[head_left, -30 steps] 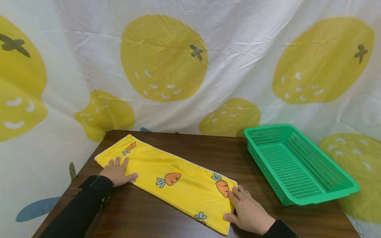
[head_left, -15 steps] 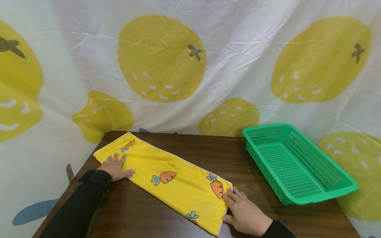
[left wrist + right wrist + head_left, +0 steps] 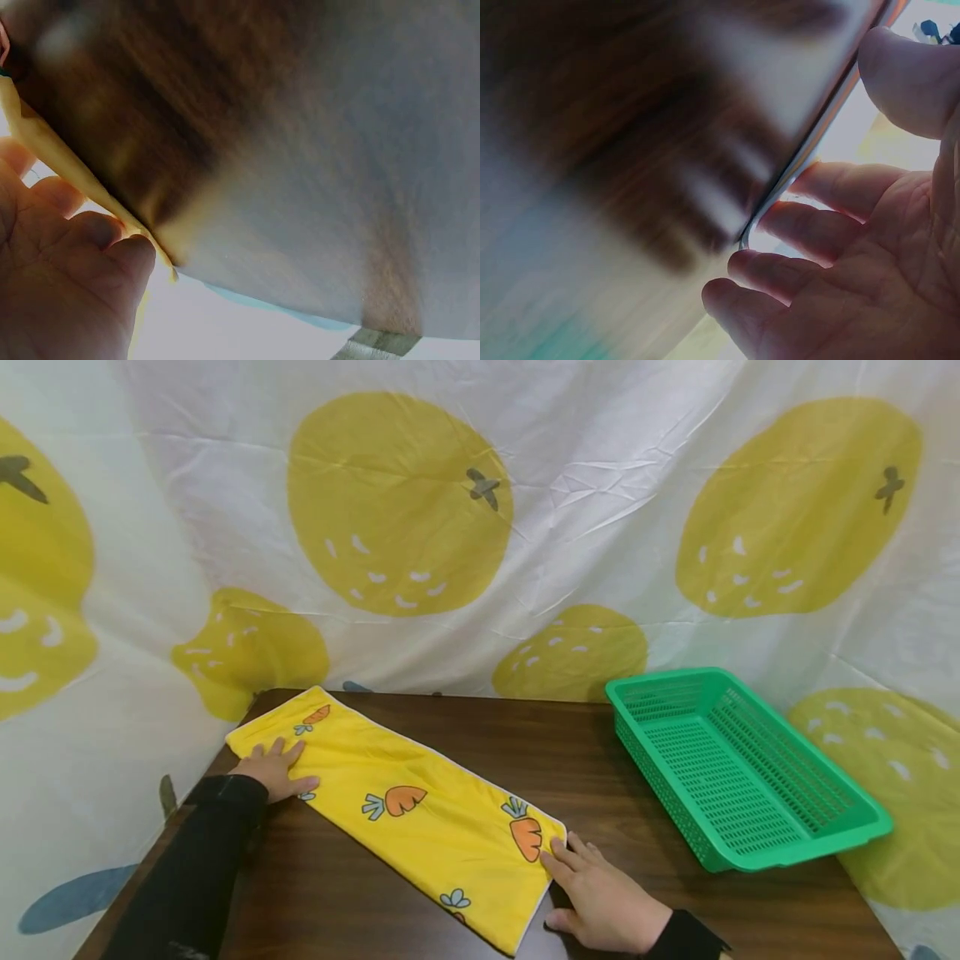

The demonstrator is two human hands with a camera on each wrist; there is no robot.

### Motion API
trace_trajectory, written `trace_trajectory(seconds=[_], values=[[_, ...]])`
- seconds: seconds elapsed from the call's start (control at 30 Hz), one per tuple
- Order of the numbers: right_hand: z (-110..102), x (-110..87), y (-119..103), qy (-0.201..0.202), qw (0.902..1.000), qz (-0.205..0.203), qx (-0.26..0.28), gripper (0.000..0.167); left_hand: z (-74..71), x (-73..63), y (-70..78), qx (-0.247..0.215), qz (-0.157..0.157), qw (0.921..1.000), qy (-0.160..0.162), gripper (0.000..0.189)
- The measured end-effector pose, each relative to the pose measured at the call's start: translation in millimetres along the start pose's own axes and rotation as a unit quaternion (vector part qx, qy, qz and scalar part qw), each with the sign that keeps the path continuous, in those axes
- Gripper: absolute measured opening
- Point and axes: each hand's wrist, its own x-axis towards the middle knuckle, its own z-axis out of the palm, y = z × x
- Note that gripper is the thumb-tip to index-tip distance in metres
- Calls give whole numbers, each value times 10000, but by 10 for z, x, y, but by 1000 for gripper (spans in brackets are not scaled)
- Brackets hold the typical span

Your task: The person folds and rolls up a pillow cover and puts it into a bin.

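A yellow folded cloth point(image 3: 420, 810) with carrot prints and white edging lies flat and slantwise across the table. My left hand point(image 3: 270, 770) rests on its near left edge, fingers spread over the fabric. At the other end my right hand point(image 3: 600, 893) touches the short right edge, its index and middle fingertips on the cloth's corner and the thumb beside the edge on the wood. In the left wrist view, the left fingers point(image 3: 97, 229) lie against the cloth's thin edge. The right wrist view has the right fingers point(image 3: 802, 229) stretched out at the white-trimmed border.
A green plastic basket point(image 3: 663, 777) with perforated walls stands at the table's right side, beyond my right hand. The dark brown wooden table point(image 3: 315, 885) meets a white curtain point(image 3: 420, 647) printed with yellow fruit at its back and sides.
The cloth has shifted left and slightly away in the view, both hands moving with it. Its right end has drawn farther from the basket. The whole scene also drifts a little left.
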Motion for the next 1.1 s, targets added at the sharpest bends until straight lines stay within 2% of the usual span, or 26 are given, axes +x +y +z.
trace_trajectory(seconds=[0.1, 0.17, 0.27, 0.33, 0.4, 0.47, 0.53, 0.63, 0.67, 0.73, 0.8, 0.87, 0.93, 1.0, 1.1], values=[[-9, 14, -41, -30, 9999, -106, 24, 79, -17, -26, -29, 50, -94, 9999, 38, 110], [-26, 16, -54, -39, 9999, -149, 51, 79, -71, -99, 35, 80, -111, 9999, 66, 103], [-62, 15, -50, -19, 9998, -201, 65, 76, -17, -98, 90, 200, 62, 9989, 419, 97], [-85, 11, -35, 28, 9997, -220, 54, 72, 35, -121, 229, 231, 231, 9964, 788, 89], [-110, 7, -15, 99, 9996, -250, 35, 68, 83, -183, 472, 140, 412, 9924, 1151, 78], [-134, 10, 5, 172, 9994, -296, -37, 63, 129, -307, 811, -33, 684, 9865, 1486, 64], [-160, 24, 15, 225, 9989, -380, -148, 58, 186, -484, 1223, -231, 1125, 9774, 1774, 49], [-194, 64, 6, 300, 9974, -546, -363, 51, 299, -825, 1854, -429, 2058, 9576, 1968, 29], [-204, 79, -2, 325, 9968, -590, -429, 49, 345, -938, 2051, -437, 2378, 9506, 1948, 26], [-218, 109, -25, 421, 9955, -654, -534, 45, 414, -1144, 2406, -317, 2891, 9423, 1656, 23], [-221, 134, -51, 554, 9942, -703, -595, 43, 478, -1301, 2693, 26, 3185, 9398, 1238, 24], [-215, 151, -76, 677, 9929, -728, -647, 42, 548, -1386, 2911, 458, 3313, 9389, 808, 26], [-204, 160, -93, 796, 9916, -742, -697, 41, 630, -1415, 3052, 774, 3349, 9381, 415, 28], [-198, 163, -102, 908, 9901, -773, -739, 39, 729, -1397, 3128, 929, 3345, 9377, 140, 30], [-210, 166, -116, 1011, 9892, -744, -760, 36, 815, -1370, 3183, 844, 3255, 9417, -141, 33]])
